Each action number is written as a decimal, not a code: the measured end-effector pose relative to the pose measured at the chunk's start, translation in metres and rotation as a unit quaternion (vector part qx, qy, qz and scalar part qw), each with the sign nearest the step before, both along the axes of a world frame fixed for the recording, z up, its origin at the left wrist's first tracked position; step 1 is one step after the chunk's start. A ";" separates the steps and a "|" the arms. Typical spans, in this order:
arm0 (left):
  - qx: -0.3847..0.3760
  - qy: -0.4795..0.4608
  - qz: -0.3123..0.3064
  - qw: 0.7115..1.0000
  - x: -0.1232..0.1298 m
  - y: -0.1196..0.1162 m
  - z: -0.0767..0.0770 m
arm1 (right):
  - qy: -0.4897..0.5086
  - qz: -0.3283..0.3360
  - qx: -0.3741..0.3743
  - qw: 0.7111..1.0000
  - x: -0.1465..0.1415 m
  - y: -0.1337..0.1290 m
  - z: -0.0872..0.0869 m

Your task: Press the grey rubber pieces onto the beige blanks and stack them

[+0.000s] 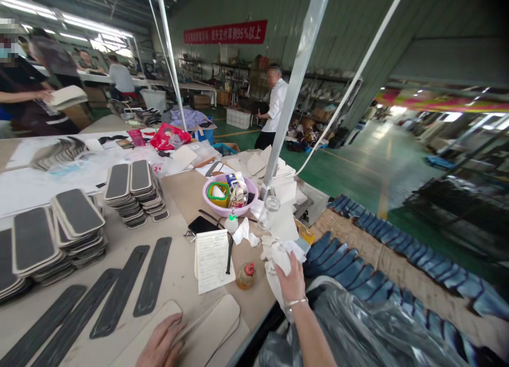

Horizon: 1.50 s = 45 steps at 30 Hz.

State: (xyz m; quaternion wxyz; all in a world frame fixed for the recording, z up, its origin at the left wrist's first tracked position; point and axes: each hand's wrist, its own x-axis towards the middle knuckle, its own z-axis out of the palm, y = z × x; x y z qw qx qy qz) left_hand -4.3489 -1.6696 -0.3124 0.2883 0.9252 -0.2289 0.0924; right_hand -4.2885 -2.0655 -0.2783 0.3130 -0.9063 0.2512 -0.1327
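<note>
Workshop table point(177, 277) is pretty cluttered, so go by the notepad point(210, 266): cream panels point(220, 316) lie on its near side, left hand point(162, 339) on them with bent fingers, can't tell if they're pinching. Right of the notepad, the right hand's point(291, 278) fingers are bunched around crumpled white cloth point(281, 258).

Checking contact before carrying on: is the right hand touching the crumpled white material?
Touching. The head view shows the right hand gripping the crumpled white material, with no gap between them.
</note>
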 end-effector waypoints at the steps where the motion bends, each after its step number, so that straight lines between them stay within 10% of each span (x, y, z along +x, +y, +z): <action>1: 0.007 0.002 -0.017 1.000 0.013 -0.011 -0.001 | 0.027 -0.001 -0.014 1.000 0.009 -0.006 -0.008; 13: 0.045 -0.007 0.004 0.999 0.078 -0.059 -0.054 | 0.110 0.186 -0.007 0.976 0.052 0.014 -0.058; 31: 0.072 0.044 0.038 0.996 0.073 -0.068 -0.038 | 0.026 0.136 0.072 0.988 0.061 -0.034 -0.097; 45: 0.122 -0.007 0.022 0.992 0.075 -0.058 -0.051 | -0.010 0.153 -0.049 0.987 0.032 -0.046 -0.030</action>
